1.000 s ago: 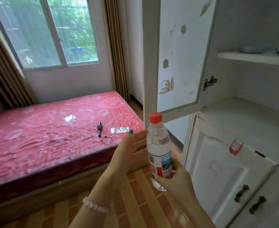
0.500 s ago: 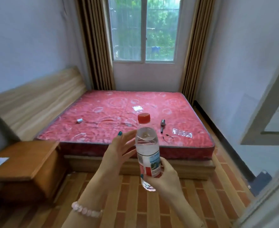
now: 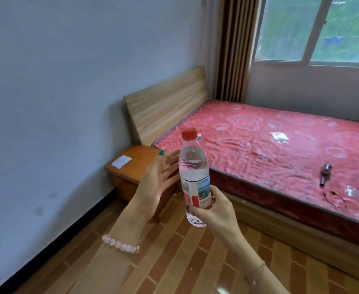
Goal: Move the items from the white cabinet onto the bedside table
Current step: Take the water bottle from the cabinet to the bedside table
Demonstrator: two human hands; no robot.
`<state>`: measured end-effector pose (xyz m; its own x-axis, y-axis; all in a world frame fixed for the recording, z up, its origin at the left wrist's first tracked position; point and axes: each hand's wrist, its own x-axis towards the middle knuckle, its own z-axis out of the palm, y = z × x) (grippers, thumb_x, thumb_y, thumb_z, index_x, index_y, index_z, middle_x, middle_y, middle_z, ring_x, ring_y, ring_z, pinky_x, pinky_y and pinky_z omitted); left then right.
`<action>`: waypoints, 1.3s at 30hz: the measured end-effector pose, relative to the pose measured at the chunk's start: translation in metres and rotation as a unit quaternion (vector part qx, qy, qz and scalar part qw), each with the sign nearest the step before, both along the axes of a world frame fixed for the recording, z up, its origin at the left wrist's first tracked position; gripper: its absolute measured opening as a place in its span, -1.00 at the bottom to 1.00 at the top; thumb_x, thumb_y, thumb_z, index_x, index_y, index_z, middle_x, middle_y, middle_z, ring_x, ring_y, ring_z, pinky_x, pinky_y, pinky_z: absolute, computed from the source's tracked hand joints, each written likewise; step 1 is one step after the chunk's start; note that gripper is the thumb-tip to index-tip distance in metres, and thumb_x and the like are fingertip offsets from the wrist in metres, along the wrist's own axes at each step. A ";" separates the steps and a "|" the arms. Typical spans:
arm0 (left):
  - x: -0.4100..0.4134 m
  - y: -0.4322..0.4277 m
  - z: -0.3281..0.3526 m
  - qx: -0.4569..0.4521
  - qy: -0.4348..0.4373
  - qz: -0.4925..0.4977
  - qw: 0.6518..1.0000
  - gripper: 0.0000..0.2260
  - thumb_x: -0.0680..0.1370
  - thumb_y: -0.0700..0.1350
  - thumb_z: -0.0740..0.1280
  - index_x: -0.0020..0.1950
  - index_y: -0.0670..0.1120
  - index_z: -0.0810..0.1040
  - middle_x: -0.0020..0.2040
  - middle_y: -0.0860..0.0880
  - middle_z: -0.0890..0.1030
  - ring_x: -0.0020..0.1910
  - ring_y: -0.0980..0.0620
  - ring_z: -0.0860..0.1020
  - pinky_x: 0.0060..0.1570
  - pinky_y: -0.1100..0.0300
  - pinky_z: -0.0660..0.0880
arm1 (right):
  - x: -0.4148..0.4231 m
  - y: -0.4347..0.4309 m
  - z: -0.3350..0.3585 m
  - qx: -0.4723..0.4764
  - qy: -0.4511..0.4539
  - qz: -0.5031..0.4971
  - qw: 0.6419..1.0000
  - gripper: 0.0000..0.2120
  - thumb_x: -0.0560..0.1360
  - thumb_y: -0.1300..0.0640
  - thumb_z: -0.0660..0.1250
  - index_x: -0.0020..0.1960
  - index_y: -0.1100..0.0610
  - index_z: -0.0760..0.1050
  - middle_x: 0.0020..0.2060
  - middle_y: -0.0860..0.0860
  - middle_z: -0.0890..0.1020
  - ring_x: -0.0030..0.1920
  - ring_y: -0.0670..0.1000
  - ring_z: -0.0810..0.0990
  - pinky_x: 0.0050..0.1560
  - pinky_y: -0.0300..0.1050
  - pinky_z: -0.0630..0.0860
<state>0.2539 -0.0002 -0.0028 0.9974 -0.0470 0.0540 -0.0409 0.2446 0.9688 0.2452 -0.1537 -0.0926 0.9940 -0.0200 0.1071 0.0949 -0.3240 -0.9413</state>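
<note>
A clear water bottle point(image 3: 193, 166) with a red cap and a red and blue label stands upright in mid-air. My right hand point(image 3: 213, 211) grips its lower part, fingers curled round the label. My left hand point(image 3: 155, 183) is held up just left of the bottle with its fingers straight and spread, close to the bottle's side; I cannot tell whether they touch it. Behind my left hand stands the wooden bedside table point(image 3: 139, 158), against the wall beside the bed. The white cabinet is out of view.
A white slip of paper point(image 3: 121, 161) lies on the bedside table's top. The bed with a red mattress point(image 3: 280, 149) and wooden headboard point(image 3: 165, 102) fills the right side; a small metal tool point(image 3: 324, 174) and a wire lie on it. Brick-patterned floor lies below.
The view has swung left, from the open white cabinet past the bed to the wall corner with the bedside table. The bottle stays in my right hand, with my left hand beside it.
</note>
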 end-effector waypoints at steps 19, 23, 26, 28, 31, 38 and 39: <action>0.175 0.088 -0.032 -0.016 0.017 0.193 0.981 -0.62 0.63 0.02 0.03 0.30 -0.08 0.48 0.22 0.02 0.59 0.26 0.07 0.50 0.36 -0.06 0.31 | 0.239 0.095 -0.024 -0.026 0.012 0.208 0.978 -0.51 0.17 -0.05 0.54 0.07 -0.07 0.49 -0.11 -0.15 0.64 -0.12 -0.23 0.61 -0.13 -0.26 0.57; 0.239 0.088 -0.041 -0.021 0.035 0.232 0.972 -0.62 0.62 0.03 0.05 0.30 -0.08 0.48 0.21 0.03 0.60 0.24 0.09 0.52 0.34 -0.07 0.33 | 0.311 0.094 -0.029 -0.070 0.007 0.222 0.973 -0.50 0.17 -0.09 0.53 0.07 -0.11 0.47 -0.11 -0.19 0.62 -0.12 -0.25 0.59 -0.13 -0.31 0.54; 0.278 0.084 -0.049 -0.040 0.050 0.249 0.966 -0.66 0.63 0.01 0.04 0.25 -0.07 0.51 0.16 0.04 0.63 0.20 0.10 0.54 0.31 -0.03 0.37 | 0.355 0.092 -0.036 -0.088 0.007 0.225 0.970 -0.48 0.14 -0.12 0.52 0.06 -0.13 0.46 -0.12 -0.21 0.61 -0.11 -0.23 0.58 -0.10 -0.21 0.57; 0.303 0.082 -0.052 -0.041 0.058 0.252 0.965 -0.67 0.64 -0.01 0.04 0.21 -0.06 0.53 0.13 0.05 0.64 0.18 0.11 0.55 0.28 0.01 0.40 | 0.378 0.091 -0.041 -0.091 0.014 0.226 0.970 -0.47 0.13 -0.15 0.51 0.06 -0.12 0.47 -0.12 -0.21 0.61 -0.11 -0.23 0.58 -0.09 -0.18 0.58; 0.341 0.081 -0.056 -0.026 0.069 0.246 0.966 -0.67 0.64 -0.02 0.03 0.16 -0.05 0.55 0.09 0.05 0.65 0.15 0.12 0.57 0.22 0.05 0.43 | 0.410 0.089 -0.048 -0.089 0.035 0.220 0.971 -0.48 0.13 -0.13 0.52 0.05 -0.11 0.48 -0.13 -0.18 0.62 -0.13 -0.21 0.60 -0.09 -0.15 0.59; 0.423 0.100 -0.077 -0.001 0.107 0.237 0.966 -0.69 0.65 -0.01 0.04 0.11 0.00 0.57 0.06 0.09 0.66 0.14 0.13 0.57 0.14 0.14 0.48 | 0.484 0.110 -0.072 -0.094 0.084 0.204 0.971 -0.51 0.14 -0.07 0.53 0.03 -0.09 0.48 -0.14 -0.17 0.63 -0.13 -0.20 0.60 -0.07 -0.12 0.59; 0.434 0.107 -0.082 -0.001 0.112 0.235 0.965 -0.69 0.65 -0.01 0.04 0.11 0.00 0.57 0.05 0.10 0.66 0.14 0.13 0.57 0.13 0.14 0.48 | 0.496 0.115 -0.076 -0.097 0.087 0.205 0.970 -0.50 0.14 -0.07 0.53 0.04 -0.09 0.48 -0.13 -0.17 0.62 -0.12 -0.20 0.60 -0.06 -0.12 0.59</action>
